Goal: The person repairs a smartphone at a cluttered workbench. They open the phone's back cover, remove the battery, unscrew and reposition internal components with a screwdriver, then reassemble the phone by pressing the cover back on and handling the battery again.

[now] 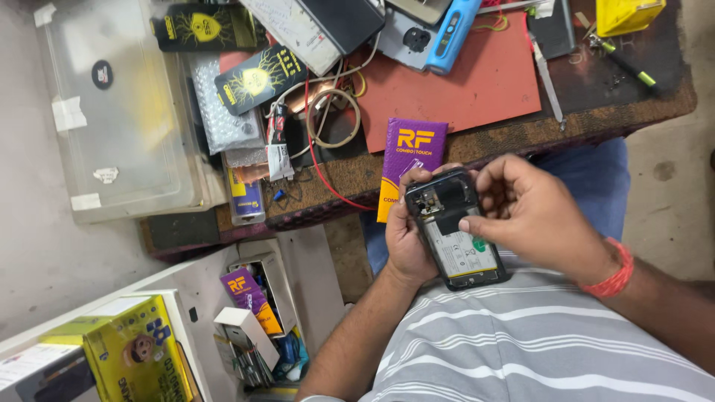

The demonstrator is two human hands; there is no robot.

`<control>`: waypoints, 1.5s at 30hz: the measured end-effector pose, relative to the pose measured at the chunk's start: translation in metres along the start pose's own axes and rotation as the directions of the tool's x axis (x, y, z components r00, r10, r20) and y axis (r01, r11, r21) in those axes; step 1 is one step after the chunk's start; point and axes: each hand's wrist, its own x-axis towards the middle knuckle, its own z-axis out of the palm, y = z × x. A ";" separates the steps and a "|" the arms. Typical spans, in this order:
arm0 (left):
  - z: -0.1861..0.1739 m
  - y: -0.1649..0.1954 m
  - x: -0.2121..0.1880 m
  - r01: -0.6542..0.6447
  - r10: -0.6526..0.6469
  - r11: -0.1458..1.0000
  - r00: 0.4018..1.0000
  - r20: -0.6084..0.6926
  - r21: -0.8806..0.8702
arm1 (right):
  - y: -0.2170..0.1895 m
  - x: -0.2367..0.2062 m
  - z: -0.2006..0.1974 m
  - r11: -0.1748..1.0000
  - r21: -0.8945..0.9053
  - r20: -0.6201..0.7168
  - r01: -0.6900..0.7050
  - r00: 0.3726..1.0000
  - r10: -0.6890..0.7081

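Cradling the phone from below, the left hand wraps its back-open body; palm under the case, fingers curled round the far edge, thumb along the near-left side; grip closed on the phone. Right hand sits on top and to the right of it; fingers bent, thumb and forefinger drawn together at the case's right edge beside the dark upper board, apparently pinching or pressing a small part there; what exactly lies between the tips cannot be told.

Phone position: directly between the two hands, above the lap and the striped shirt; back cover off, white battery exposed in the lower half, camera end uppermost. Long axis: runs from the desk edge toward the body, tilted slightly so the lower end points right. Right fingertips meet the phone about mid-length; left hand is the bearing hand, right the working hand, both in contact.

Beyond the hands: a purple packet just past the phone's top end, lying on the desk edge; a red mat farther out; a red wire and a clear box to the far left; a blue tool at the far side.
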 end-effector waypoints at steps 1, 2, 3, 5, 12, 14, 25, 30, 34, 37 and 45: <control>0.001 0.000 0.002 0.000 0.001 1.000 0.999 0.032 -0.025 | 0.001 -0.007 0.001 0.999 -0.050 -0.033 -0.006 0.999 0.005; 0.003 0.001 0.004 -0.001 0.004 0.999 0.998 0.062 -0.050 | 0.001 -0.013 0.003 0.995 -0.099 -0.065 -0.015 0.998 0.009; 0.004 0.001 0.005 0.020 -0.012 0.996 0.996 0.090 -0.085 | 0.001 -0.017 0.004 0.989 -0.148 -0.094 -0.028 0.995 0.014; 0.007 0.002 0.003 0.064 -0.043 0.986 0.990 0.135 -0.153 | -0.003 -0.023 0.004 0.975 -0.220 -0.103 -0.037 0.995 0.015; 0.014 0.010 0.003 0.085 -0.087 0.996 0.971 0.223 0.020 | -0.024 -0.020 -0.036 0.964 -0.190 0.259 0.186 0.957 -0.134; 0.019 0.009 0.002 0.121 -0.122 0.992 0.958 0.260 0.019 | -0.031 -0.012 -0.052 0.871 -0.292 0.226 0.395 0.913 -0.339; 0.038 0.006 0.004 0.084 -0.146 0.968 0.955 0.257 0.238 | -0.063 -0.015 -0.065 0.696 -0.501 0.287 0.514 0.858 -0.426; 0.034 0.001 0.005 0.073 -0.155 0.945 0.959 0.237 0.320 | -0.070 -0.027 -0.058 0.655 -0.637 0.209 0.406 0.909 -0.361; 0.029 -0.006 0.005 0.037 -0.135 0.923 0.963 0.233 0.382 | -0.070 -0.028 -0.054 0.701 -0.648 0.160 0.298 0.953 -0.257; 0.025 -0.008 0.007 -0.001 -0.120 0.904 0.959 0.257 0.427 | -0.067 -0.020 -0.057 0.746 -0.644 0.130 0.167 0.986 -0.108; 0.025 -0.008 0.008 0.090 -0.139 0.976 0.959 0.247 0.199 | -0.057 -0.023 -0.063 0.807 -0.571 0.151 0.151 0.985 -0.077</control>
